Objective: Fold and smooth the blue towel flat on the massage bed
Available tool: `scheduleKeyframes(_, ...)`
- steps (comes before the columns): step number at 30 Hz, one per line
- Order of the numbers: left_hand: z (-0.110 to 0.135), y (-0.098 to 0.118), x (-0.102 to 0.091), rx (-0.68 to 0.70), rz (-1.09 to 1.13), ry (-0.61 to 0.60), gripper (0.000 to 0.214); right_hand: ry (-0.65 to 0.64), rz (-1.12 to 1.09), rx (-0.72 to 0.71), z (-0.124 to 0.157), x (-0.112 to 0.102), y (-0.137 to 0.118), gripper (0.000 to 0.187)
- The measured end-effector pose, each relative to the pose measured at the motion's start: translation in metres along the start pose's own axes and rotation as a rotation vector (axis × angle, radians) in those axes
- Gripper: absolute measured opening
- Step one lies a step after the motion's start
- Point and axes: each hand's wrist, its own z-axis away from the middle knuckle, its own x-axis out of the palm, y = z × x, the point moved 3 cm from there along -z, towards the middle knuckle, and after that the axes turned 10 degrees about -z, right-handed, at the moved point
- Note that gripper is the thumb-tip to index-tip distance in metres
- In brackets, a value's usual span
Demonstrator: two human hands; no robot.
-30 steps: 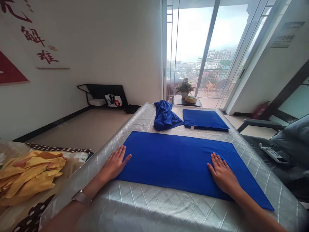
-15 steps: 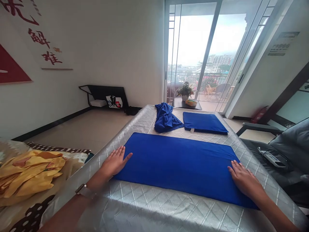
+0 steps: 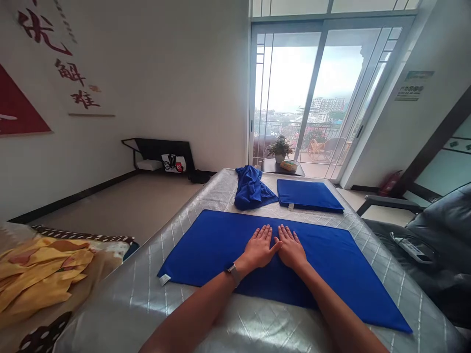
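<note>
A blue cloth (image 3: 206,245), smooth and rectangular, lies spread across the table; a small white tag shows at its near left corner. My left hand (image 3: 260,245) rests palm down on the middle of this cloth, fingers stretched out. Right beside it my right hand (image 3: 291,247) lies flat too, its fingers extended and the thumbs touching or overlapping. Behind the spread cloth sit a crumpled blue cloth (image 3: 252,189) and, to its right, a neatly folded stack of blue cloth (image 3: 309,194) with a white tag.
The table has a silver quilted cover (image 3: 147,299). A yellow cloth (image 3: 47,264) lies on bedding at the left. On the right stands a dark armchair (image 3: 441,235) with a white power strip (image 3: 412,249). A potted plant (image 3: 280,148) is by the glass door.
Both hands have moved inward from the cloth's left and right ends to meet at its middle. The white tag at the near left corner now shows. The view has tilted up slightly.
</note>
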Motion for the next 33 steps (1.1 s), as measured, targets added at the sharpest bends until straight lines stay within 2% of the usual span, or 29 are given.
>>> scheduleKeyframes(2,0.002,-0.004,0.005,-0.017,-0.009,-0.011,0.077,0.011,0.004,0.016,-0.001,0.006,0.006,0.063)
scheduleKeyframes(6,0.006,-0.023,0.002,-0.072,-0.011,-0.065,0.082,0.011,-0.024,0.054,0.0,0.007,0.014,0.065)
scheduleKeyframes(8,0.009,-0.044,-0.001,-0.13,-0.024,-0.104,0.085,0.004,-0.02,0.085,0.0,0.003,0.023,0.067)
scheduleKeyframes(10,0.014,-0.074,-0.004,-0.195,-0.049,-0.136,0.087,0.002,0.001,0.127,0.003,-0.002,0.041,0.067)
scheduleKeyframes(13,0.033,-0.135,-0.006,-0.312,-0.095,-0.174,0.089,0.012,0.044,0.205,0.012,-0.013,0.09,0.067)
scheduleKeyframes(17,0.07,-0.223,-0.008,-0.502,-0.134,-0.187,0.089,0.055,0.079,0.326,0.033,-0.026,0.179,0.069)
scheduleKeyframes(20,0.091,-0.265,-0.007,-0.589,-0.147,-0.181,0.088,0.113,0.062,0.398,0.048,-0.032,0.232,0.073)
scheduleKeyframes(22,0.097,-0.276,-0.005,-0.603,-0.149,-0.179,0.088,0.139,0.04,0.422,0.053,-0.033,0.251,0.075)
scheduleKeyframes(24,0.098,-0.277,-0.004,-0.607,-0.156,-0.176,0.089,0.15,0.023,0.433,0.055,-0.032,0.257,0.076)
scheduleKeyframes(28,0.096,-0.271,-0.008,-0.6,-0.18,-0.19,0.091,0.122,0.041,0.46,0.053,-0.035,0.249,0.077)
scheduleKeyframes(33,0.076,-0.263,-0.024,-0.653,-0.266,-0.275,0.092,-0.011,0.247,0.533,0.046,-0.06,0.229,0.068)
